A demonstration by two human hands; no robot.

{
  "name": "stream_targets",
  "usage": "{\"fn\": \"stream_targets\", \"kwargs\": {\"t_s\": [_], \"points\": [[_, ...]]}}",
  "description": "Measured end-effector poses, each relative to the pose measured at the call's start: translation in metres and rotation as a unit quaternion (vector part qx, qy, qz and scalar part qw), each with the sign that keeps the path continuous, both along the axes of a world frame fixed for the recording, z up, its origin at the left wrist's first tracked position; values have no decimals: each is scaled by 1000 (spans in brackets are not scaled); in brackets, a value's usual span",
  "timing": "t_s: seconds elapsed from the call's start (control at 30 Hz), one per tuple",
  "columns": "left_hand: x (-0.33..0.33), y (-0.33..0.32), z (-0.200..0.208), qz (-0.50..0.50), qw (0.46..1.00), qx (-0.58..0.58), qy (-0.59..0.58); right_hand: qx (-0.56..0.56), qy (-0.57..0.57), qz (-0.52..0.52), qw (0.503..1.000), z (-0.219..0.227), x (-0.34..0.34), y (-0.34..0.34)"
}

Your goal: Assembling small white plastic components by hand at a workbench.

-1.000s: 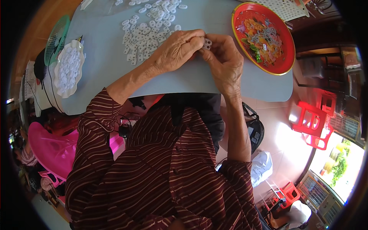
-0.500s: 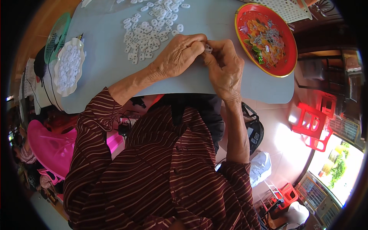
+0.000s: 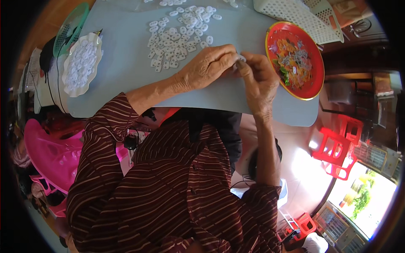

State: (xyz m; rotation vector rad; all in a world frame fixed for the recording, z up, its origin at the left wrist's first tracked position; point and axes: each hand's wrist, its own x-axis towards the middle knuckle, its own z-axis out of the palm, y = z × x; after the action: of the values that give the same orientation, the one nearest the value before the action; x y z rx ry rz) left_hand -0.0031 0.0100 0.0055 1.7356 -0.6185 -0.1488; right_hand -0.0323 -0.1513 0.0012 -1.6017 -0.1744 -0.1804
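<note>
Above the near edge of the grey-blue table (image 3: 126, 50), my two hands meet fingertip to fingertip. Between them is a small white plastic piece (image 3: 241, 58), partly covered by the fingers. My left hand (image 3: 209, 66) is closed, thumb and index finger pressed at the piece. With thumb against bent fingers, my right hand (image 3: 259, 80) pinches it from the other side. Loose white two-holed plastic pieces (image 3: 175, 42) lie spread just beyond my left hand. To the right of my right hand is a round red tray (image 3: 317, 76) with a gold rim, holding many small silvery metal parts.
At the left stands a white wavy-edged dish (image 3: 100, 48) full of white pieces, beside a green mesh basket (image 3: 78, 21). A white perforated basket (image 3: 291, 14) sits at the far right. A pink chair (image 3: 46, 156) and red stools (image 3: 331, 145) stand on the floor.
The view has shifted, so the table and its things sit lower. Both hands remain together at the white piece; my right hand's fingers have turned slightly around it.
</note>
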Motion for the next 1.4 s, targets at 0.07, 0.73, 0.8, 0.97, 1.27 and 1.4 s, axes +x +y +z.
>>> {"fn": "stream_targets", "kwargs": {"t_s": [0.07, 0.73, 0.8, 0.97, 1.27, 1.4], "points": [[-6, 1, 2, -26, 999, -11, 46, -18, -48, -39, 998, 17, 15, -10], [-26, 12, 6, -99, 984, 15, 147, -360, -187, 215, 888, 20, 81, 21], [-27, 10, 2, -94, 987, 9, 127, -362, -160, 213, 893, 21, 80, 14], [-28, 9, 3, -88, 987, 23, 130, -412, -144, 156, 886, 27, 73, 8], [-26, 9, 6, -91, 988, 0, 121, -397, -169, 32, 901, 19, 75, 0], [-31, 9, 5, -103, 994, 28, 29, -384, -142, 89, 908, 24, 66, 11]]}}
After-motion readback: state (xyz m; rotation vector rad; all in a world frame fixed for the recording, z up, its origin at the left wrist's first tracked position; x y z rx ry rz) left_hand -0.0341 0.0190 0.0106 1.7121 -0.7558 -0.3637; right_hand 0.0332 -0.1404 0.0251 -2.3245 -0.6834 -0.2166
